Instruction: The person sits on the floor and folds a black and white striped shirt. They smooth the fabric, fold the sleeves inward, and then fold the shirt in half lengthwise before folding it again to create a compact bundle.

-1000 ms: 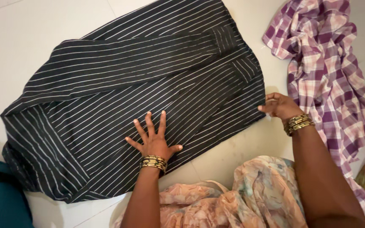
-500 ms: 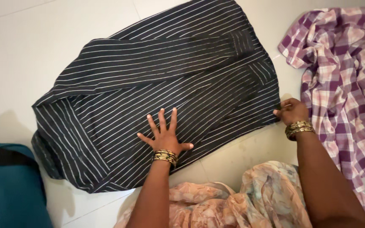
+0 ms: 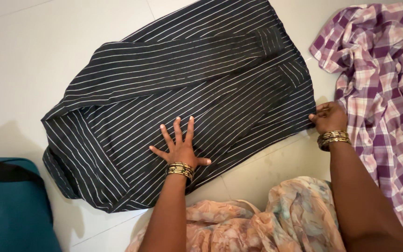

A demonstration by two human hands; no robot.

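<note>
A black shirt with thin white stripes lies spread flat on the white tiled floor, its sleeves folded across it. My left hand presses flat on the shirt's lower middle, fingers spread, gold bangles at the wrist. At the shirt's right edge my right hand pinches the fabric of the hem, also with bangles on the wrist.
A crumpled purple and white checked garment lies on the floor at the right. A teal cushion-like object sits at the lower left. Peach floral cloth covers my lap at the bottom. White floor shows at the upper left.
My right hand has shifted slightly right along the shirt's edge, keeping its pinch. The left hand stays pressed flat. The view has shifted, so everything sits further right.
</note>
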